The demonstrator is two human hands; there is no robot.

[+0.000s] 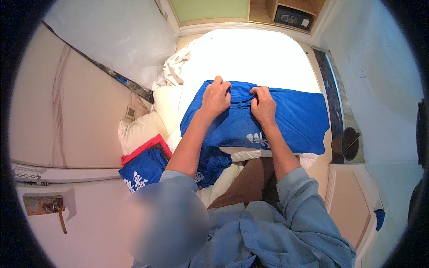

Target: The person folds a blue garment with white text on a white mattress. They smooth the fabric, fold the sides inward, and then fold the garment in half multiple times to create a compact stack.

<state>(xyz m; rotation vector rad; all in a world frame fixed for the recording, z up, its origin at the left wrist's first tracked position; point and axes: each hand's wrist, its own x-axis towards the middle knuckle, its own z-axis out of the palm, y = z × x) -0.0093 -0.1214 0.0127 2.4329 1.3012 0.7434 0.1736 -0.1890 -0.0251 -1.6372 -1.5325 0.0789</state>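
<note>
A blue fabric garment (295,117) with white printed characters lies spread and partly folded over a brightly lit white surface (251,53) before me. My left hand (216,98) grips its cloth near the far edge, fingers curled into the fabric. To the right of it, my right hand (263,105) pinches a raised fold of the same cloth. Between the two hands the fabric bunches into small layers. Crumpled darker blue cloth (214,164) sits under my left forearm. Farther left is a folded blue garment (147,164) with white characters, on top of a red cloth (144,149).
Cream pillows (142,130) lie at the left, by patterned bedding (176,65). A dark bin (350,144) stands at right beside a door (350,197). At lower left is a door handle (60,214). A black safe (292,18) sits in the far shelf.
</note>
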